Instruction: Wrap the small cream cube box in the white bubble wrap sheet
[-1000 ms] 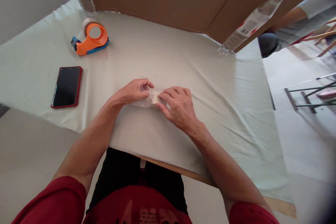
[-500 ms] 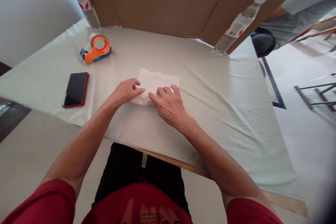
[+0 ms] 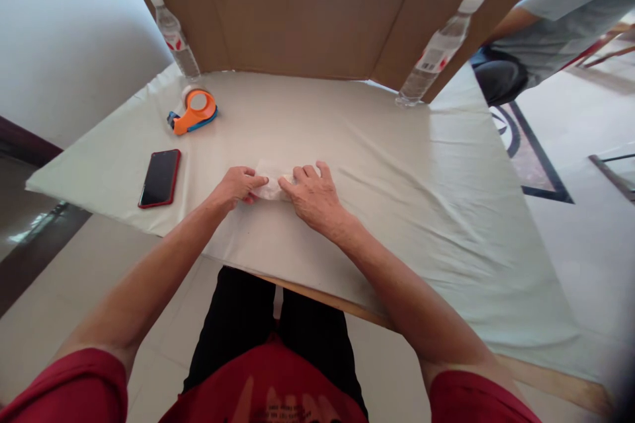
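A thin white sheet like tissue paper [image 3: 270, 189] lies on the cloth between my hands and looks folded over. My left hand [image 3: 239, 185] pinches its left end, thumb on top and fingers beneath. My right hand [image 3: 313, 195] presses down on the sheet's right part, with thumb and fingers bent. A small pale piece [image 3: 288, 180] shows at the right thumb and fingertips; I cannot make out what it is.
A red-cased phone [image 3: 159, 178] and an orange tape dispenser [image 3: 196, 111] lie to the left. Clear bottles [image 3: 177, 39] [image 3: 436, 56] stand before an upright cardboard panel [image 3: 307, 13]. A person [image 3: 560, 20] is beyond it at right. The table's front edge [image 3: 327, 301] is close to me.
The sheet was spread out wider; its far part has come down towards me, and less of it shows. My left hand has closed on its left end. The view has shifted slightly.
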Demonstrator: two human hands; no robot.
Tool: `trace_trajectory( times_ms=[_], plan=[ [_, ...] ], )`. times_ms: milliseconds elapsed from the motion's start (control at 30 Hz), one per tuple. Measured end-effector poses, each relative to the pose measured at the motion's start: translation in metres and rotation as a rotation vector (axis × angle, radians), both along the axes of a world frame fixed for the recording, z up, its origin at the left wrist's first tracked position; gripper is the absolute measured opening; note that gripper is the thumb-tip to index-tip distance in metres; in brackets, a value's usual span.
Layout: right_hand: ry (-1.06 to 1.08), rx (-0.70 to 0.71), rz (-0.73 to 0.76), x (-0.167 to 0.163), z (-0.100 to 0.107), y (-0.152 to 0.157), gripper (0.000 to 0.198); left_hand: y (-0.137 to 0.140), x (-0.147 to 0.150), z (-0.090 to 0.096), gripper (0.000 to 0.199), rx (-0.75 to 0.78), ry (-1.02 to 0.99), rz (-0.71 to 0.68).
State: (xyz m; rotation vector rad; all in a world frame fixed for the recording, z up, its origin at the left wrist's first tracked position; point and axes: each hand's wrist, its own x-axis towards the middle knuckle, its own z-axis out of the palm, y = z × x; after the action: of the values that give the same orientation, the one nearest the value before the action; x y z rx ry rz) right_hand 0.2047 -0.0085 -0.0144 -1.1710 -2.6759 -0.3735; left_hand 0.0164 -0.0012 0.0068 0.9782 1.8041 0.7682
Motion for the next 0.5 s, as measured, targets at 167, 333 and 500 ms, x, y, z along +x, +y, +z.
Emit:
trace_trajectory(
  times_ms=[167,333,500],
  plan=[
    [0.025,-0.041,0.013,0.001,0.002,0.001,0.032,0.001,0.01,-0.002,0.01,0.046,-0.067,-0.007],
    [0.039,-0.07,0.016,0.002,0.003,0.001,0.031,0.004,0.02,-0.004,0.012,0.124,-0.101,0.017],
    [0.114,-0.112,-0.012,0.002,0.005,0.004,0.031,0.007,0.033,-0.004,0.011,0.173,-0.145,0.002]
  ],
)
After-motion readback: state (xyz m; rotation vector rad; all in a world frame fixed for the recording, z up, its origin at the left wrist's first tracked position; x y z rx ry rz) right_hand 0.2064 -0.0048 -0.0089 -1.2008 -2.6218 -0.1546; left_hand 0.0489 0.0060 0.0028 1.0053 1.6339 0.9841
